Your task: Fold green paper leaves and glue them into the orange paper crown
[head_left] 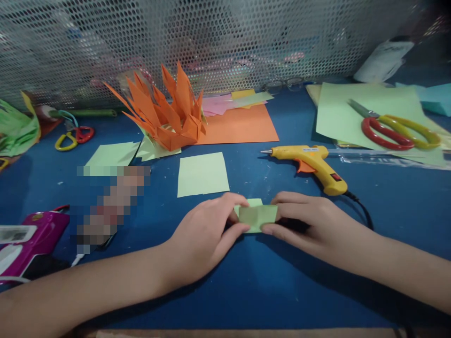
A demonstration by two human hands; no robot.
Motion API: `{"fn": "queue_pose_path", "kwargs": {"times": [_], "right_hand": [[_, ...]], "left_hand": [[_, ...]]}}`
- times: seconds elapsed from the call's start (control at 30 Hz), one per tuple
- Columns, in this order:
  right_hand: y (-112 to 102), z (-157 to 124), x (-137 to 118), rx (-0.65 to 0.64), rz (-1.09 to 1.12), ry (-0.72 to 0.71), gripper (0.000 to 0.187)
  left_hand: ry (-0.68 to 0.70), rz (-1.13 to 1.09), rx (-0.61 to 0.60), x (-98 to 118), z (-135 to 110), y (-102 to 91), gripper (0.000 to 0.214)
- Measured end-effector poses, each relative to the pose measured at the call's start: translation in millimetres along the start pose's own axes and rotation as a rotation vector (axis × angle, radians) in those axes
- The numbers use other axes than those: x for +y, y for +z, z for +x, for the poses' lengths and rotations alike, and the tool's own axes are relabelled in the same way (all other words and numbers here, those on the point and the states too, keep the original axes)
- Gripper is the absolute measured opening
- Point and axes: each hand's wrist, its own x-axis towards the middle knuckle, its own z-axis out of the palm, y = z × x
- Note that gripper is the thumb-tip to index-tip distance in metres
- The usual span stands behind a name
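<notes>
Between my two hands is a small piece of light green paper [259,215], bent over with its upper flap in shadow. My left hand [207,230] pinches its left side between thumb and fingers. On the right side, my right hand [310,218] grips the paper the same way, with some fingertips hidden behind it. Just beyond my left hand lies a flat light green paper square [203,174]. A yellow glue gun [310,164] with an orange trigger rests past my right hand, its nozzle pointing left.
Folded orange paper spikes [172,117] stand at the back beside an orange sheet [243,124]. Large scissors [394,129] lie on green sheets [327,110] at right. Small scissors [75,137], another green square [112,156] and a purple device [42,239] are at left. A perforated metal panel [225,42] borders the back.
</notes>
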Motion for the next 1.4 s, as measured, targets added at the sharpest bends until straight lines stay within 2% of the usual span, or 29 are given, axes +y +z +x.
{"fn": "queue_pose_path", "kwargs": {"times": [0.07, 0.1, 0.17, 0.27, 0.3, 0.47, 0.77, 0.9, 1.03, 1.17, 1.3, 1.4], "right_hand": [[2.5, -0.9, -4.1, 0.028, -0.02, 0.073, 0.029], [3.5, -1.3, -5.7, 0.034, -0.026, 0.107, 0.029], [4.9, -1.6, -7.9, 0.031, -0.028, 0.161, 0.03], [6.5, -1.6, -8.4, 0.049, -0.022, 0.199, 0.031], [7.1, -1.5, -8.1, 0.05, -0.021, 0.205, 0.03], [9.1, -0.2, -7.1, 0.07, -0.037, 0.199, 0.025], [7.5, 2.1, -8.5, 0.031, -0.043, 0.218, 0.024], [7.8, 2.1, -7.6, 0.038, -0.049, 0.216, 0.023], [6.4, 3.0, -6.8, 0.029, -0.037, 0.241, 0.024], [5.2, 3.1, -6.4, 0.007, -0.003, 0.255, 0.027], [6.2, 2.1, -5.7, 0.041, -0.003, 0.253, 0.028], [5.3, 1.2, -3.2, 0.006, 0.009, 0.245, 0.028]], "left_hand": [[-0.05, -0.053, 0.041, -2.1, 0.8, 1.6, 0.036], [-0.026, -0.037, 0.065, -3.5, 1.1, 2.5, 0.04], [0.08, 0.067, 0.123, -6.2, 1.5, 4.0, 0.036], [0.216, 0.244, 0.165, -7.4, 1.2, 5.4, 0.015], [0.249, 0.271, 0.161, -7.1, 0.9, 5.9, 0.012], [0.376, 0.287, 0.057, -7.0, 0.1, 8.0, 0.026], [0.363, 0.223, 0.023, -10.1, 2.9, 7.8, 0.029], [0.224, 0.064, -0.033, -7.0, 1.6, 3.2, 0.024], [-0.039, -0.085, -0.018, -3.3, 2.4, -2.6, 0.005], [-0.251, -0.195, -0.021, 0.2, 6.5, -5.4, 0.015], [-0.321, -0.325, -0.06, 3.8, 9.8, -7.0, 0.019], [-0.375, -0.405, -0.097, 6.4, 10.5, -8.7, 0.03]]}}
